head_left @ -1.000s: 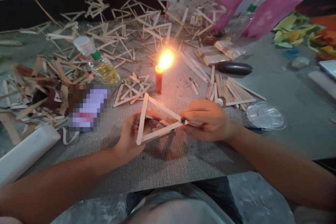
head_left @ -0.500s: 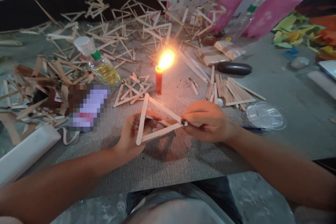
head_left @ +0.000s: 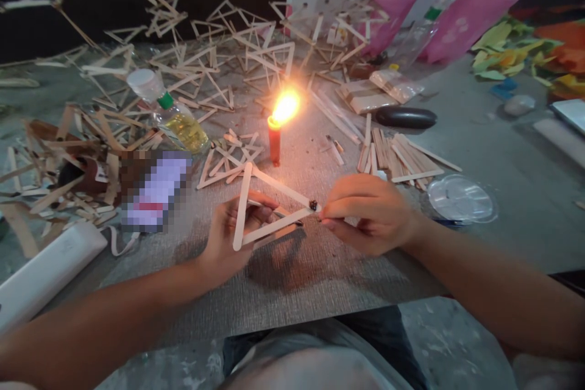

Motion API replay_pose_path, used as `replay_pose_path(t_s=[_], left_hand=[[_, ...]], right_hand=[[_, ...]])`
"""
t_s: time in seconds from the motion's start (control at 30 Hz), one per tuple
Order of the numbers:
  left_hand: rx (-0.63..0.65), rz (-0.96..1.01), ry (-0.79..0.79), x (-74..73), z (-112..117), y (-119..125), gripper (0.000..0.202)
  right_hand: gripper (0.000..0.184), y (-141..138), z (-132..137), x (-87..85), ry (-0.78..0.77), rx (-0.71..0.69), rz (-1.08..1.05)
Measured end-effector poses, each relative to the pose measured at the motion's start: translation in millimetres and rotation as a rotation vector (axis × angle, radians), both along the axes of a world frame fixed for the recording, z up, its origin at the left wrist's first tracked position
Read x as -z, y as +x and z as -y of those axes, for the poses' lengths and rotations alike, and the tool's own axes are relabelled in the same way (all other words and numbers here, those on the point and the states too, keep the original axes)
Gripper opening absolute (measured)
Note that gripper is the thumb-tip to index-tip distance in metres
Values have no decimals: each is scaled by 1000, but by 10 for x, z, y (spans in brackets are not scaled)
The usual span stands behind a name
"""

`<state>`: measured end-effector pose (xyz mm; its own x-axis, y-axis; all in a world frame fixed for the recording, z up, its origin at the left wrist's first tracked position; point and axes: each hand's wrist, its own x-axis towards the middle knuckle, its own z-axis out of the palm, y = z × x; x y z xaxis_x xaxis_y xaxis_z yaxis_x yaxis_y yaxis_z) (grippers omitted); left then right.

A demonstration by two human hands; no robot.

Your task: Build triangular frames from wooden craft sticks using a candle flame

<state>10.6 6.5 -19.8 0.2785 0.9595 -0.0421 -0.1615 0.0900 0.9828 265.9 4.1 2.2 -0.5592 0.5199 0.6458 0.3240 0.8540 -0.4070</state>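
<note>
A triangle of pale popsicle sticks (head_left: 242, 207) is held up over the table, with my left hand (head_left: 222, 231) closed around its left side. A slim rod with a dark tip (head_left: 298, 222) also shows behind the triangle by the left fingers; its kind is unclear. At the triangle's right corner sits a dark, lumpy blob (head_left: 313, 205). My right hand (head_left: 372, 213) pinches the very tip of that corner between thumb and forefinger. Just beyond the triangle, a red candle (head_left: 275, 145) stands upright and burns with a large flame.
Loose popsicle sticks (head_left: 397, 155) lie right of the candle, near a clear round lid (head_left: 461, 198) and a black oblong case (head_left: 406, 117). Leftward are a bottle of yellow liquid (head_left: 185, 129), a phone (head_left: 158, 189) and a white power bank (head_left: 52, 268). Stick frames (head_left: 214, 55) crowd the back.
My right fingers have shifted slightly right, out to the corner's tip, so the dark blob is more exposed. The triangle has moved slightly left. The view has shifted a little.
</note>
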Motion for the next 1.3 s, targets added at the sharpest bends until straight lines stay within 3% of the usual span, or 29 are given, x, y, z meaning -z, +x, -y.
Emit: replay_pose_path(t_s=[0.2,0.63,0.77,0.93,1.1,1.3], left_hand=[[-38,-41,69,55,-4,9,9],[-12,-101,75,-5,-9,13,12],[7,-52,69,21,-4,8,8],[41,-17,32,67,-5,-4,9],[59,-62,5,26,-4,2,12],[54,-101,35,10,2,6,13]], right_hand=[[5,-57,59,-22,80,-50,54],[16,-142,107,-22,115,-81,241],[16,-182,179,-100,256,-21,318],[3,-163,218,-203,334,49,242],[9,-112,172,-261,392,146,233],[4,-75,21,-215,292,295,182]])
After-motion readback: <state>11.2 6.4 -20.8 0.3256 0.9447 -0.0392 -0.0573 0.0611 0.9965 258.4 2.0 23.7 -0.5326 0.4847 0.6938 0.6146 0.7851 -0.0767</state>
